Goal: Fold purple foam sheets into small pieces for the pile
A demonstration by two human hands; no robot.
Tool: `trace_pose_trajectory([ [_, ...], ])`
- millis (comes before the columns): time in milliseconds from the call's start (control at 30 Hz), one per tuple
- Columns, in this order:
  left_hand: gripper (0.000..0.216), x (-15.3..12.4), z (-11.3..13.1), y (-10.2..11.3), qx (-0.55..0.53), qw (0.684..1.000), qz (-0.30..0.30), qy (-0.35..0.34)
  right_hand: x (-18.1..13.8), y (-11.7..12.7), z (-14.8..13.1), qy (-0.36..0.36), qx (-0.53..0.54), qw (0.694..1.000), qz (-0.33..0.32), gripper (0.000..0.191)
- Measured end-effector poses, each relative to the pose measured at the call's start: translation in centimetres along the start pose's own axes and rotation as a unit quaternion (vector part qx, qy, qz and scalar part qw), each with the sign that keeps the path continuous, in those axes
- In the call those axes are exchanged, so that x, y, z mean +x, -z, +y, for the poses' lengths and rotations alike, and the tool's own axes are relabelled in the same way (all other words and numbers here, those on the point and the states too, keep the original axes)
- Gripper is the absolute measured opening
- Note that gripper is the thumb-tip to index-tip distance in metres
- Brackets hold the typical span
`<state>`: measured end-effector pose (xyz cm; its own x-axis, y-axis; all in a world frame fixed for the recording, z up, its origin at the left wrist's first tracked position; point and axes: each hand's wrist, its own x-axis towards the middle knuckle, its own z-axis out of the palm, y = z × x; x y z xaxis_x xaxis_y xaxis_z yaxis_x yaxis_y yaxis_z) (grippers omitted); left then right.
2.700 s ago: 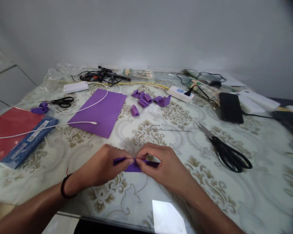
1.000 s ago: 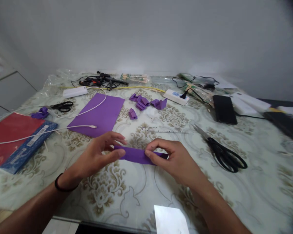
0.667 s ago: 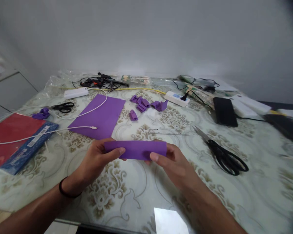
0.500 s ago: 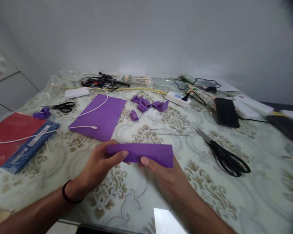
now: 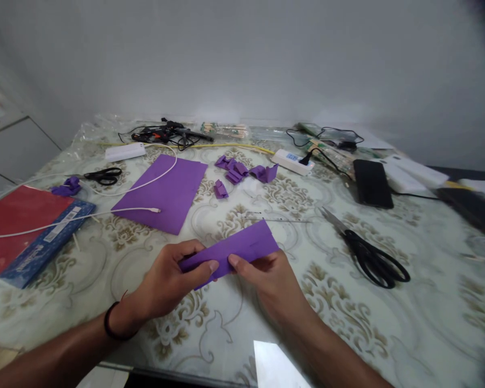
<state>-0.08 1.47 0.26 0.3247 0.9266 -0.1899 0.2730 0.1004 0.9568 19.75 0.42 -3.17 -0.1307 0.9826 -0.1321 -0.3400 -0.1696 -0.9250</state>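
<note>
A strip of purple paper (image 5: 246, 243) is held between both hands above the table, its right end tilted upward. My left hand (image 5: 172, 277) pinches the left part, thumb on the front face and fingers behind. Around the lower right part closes my right hand (image 5: 269, 277), its thumb pressed close to the left thumb. Part of the strip shows below the left thumb, so it looks folded or bent there. Beyond the hands lie larger purple sheets (image 5: 161, 196) and several small folded purple paper pieces (image 5: 236, 171). Black-handled scissors (image 5: 374, 258) rest to the right.
A red and blue packet (image 5: 36, 231) lies at left, crossed by a white cable (image 5: 105, 213). Near it are second scissors (image 5: 105, 175). Farther back are a power strip (image 5: 293, 160), tangled black cords (image 5: 170, 133) and a black phone (image 5: 372, 183). A thin ruler-like strip (image 5: 278, 219) lies mid-table.
The purple strip has gone from nearly level to tilted, its right end raised. My right thumb has shifted slightly left and up along it. Both hands keep hold.
</note>
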Motion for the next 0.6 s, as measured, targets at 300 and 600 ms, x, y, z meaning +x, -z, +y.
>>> trace_pose_trajectory([
  [300,0.031,0.0,0.3,0.3,0.040,0.999,-0.006,-0.011,0.2,-0.3,-1.1,-0.018,-0.052,0.996,0.063,0.022],
  [600,0.030,0.2,0.0,1.5,0.079,0.996,0.011,-0.028,1.2,1.5,-3.0,0.067,-0.130,0.989,0.032,0.012],
])
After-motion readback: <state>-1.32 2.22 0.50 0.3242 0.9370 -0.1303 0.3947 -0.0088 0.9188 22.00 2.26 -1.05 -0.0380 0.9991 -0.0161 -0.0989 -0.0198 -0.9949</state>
